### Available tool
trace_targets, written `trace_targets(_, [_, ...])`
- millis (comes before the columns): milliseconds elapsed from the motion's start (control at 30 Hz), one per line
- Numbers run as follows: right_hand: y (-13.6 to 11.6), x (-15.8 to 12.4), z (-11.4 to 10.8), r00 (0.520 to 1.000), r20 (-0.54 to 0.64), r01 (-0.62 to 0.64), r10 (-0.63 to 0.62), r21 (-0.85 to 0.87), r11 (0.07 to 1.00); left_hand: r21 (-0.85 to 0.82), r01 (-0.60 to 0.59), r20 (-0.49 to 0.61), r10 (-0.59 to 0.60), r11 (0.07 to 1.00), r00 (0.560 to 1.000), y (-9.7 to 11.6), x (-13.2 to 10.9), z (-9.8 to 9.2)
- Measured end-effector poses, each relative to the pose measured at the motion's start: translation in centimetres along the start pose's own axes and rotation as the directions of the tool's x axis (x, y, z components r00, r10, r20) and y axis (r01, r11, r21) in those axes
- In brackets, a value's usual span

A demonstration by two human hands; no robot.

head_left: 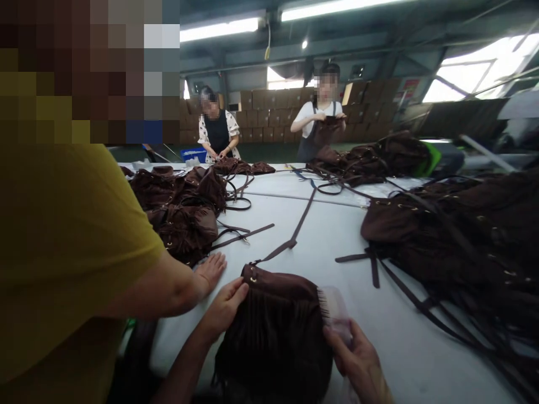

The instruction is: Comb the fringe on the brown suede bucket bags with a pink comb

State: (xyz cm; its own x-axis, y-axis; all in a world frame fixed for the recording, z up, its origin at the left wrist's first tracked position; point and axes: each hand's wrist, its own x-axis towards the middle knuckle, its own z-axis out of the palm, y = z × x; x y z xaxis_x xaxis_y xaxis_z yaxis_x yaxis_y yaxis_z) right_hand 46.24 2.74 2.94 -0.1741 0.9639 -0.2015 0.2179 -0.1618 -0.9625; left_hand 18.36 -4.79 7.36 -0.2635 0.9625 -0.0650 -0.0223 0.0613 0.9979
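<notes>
A dark brown fringed handbag (278, 336) is in front of me at the table's near edge, with gold eyelets near its top and a long strap (297, 230) trailing away over the table. My left hand (225, 306) pinches the bag's upper left edge between thumb and fingers. At the bag's right side, my right hand (357, 353) is closed around a pale translucent plastic brush (337, 311). Dark bristle-like lines show where the brush meets the bag's upper right edge. The bag hides part of the right hand's fingertips.
Close on my left, a person in a yellow shirt (71, 241) rests a hand (213, 269) on the white table (320, 235). Brown bags pile up at left (181, 224) and right (463, 235), straps spilling out. Two people work across the table, before stacked cartons (269, 115).
</notes>
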Motion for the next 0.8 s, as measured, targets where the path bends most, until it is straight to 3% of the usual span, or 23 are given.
trace_targets(100, [0.3, 0.5, 0.0, 1.000, 0.012, 0.006, -0.006, 0.030, 1.000, -0.065, 0.039, -0.041, -0.042, 0.997, 0.998, -0.1, 1.1, 0.5])
trace_targets(200, [1.1, 1.2, -1.0, 0.999, 0.035, 0.042, -0.041, -0.041, 0.998, -0.164, 0.077, -0.010, -0.079, 0.983, 0.997, 0.4, 1.6, 0.9])
trace_targets(300, [0.2, 1.6, -2.7, 0.966, -0.013, 0.244, -0.257, -0.272, 0.931, -0.228, 0.079, -0.030, -0.088, 0.971, 0.996, 1.5, 2.2, 1.6])
trace_targets(367, [-1.4, 1.6, -3.5, 0.878, 0.064, 0.461, -0.474, -0.382, 0.801, -0.213, 0.075, -0.066, -0.091, 0.974, 0.994, 2.2, 2.7, 2.3])
trace_targets(433, [-3.4, 1.5, -3.9, 0.724, 0.276, 0.685, -0.632, -0.394, 0.613, -0.189, 0.082, -0.048, -0.093, 0.979, 0.995, 3.0, 3.1, 3.0])
trace_targets(533, [-6.7, 1.6, -3.6, 0.459, 0.584, 0.882, -0.669, -0.389, 0.265, -0.155, 0.094, 0.022, -0.092, 0.983, 0.996, 3.8, 3.5, 4.0])
trace_targets(567, [-7.8, 1.8, -3.4, 0.397, 0.651, 0.904, -0.647, -0.397, 0.156, -0.152, 0.095, 0.047, -0.089, 0.984, 0.995, 4.0, 3.6, 4.3])
trace_targets(667, [-10.7, 2.2, -2.6, 0.292, 0.767, 0.917, -0.571, -0.394, -0.061, -0.170, 0.106, 0.115, -0.087, 0.980, 0.990, 4.4, 3.8, 5.0])
trace_targets(733, [-11.9, 2.6, -2.1, 0.228, 0.811, 0.918, -0.540, -0.364, -0.160, -0.182, 0.112, 0.142, -0.086, 0.977, 0.986, 4.5, 4.1, 5.3])
trace_targets(800, [-12.3, 2.9, -1.6, 0.196, 0.829, 0.909, -0.524, -0.354, -0.219, -0.192, 0.110, 0.152, -0.081, 0.975, 0.985, 4.5, 4.4, 5.5])
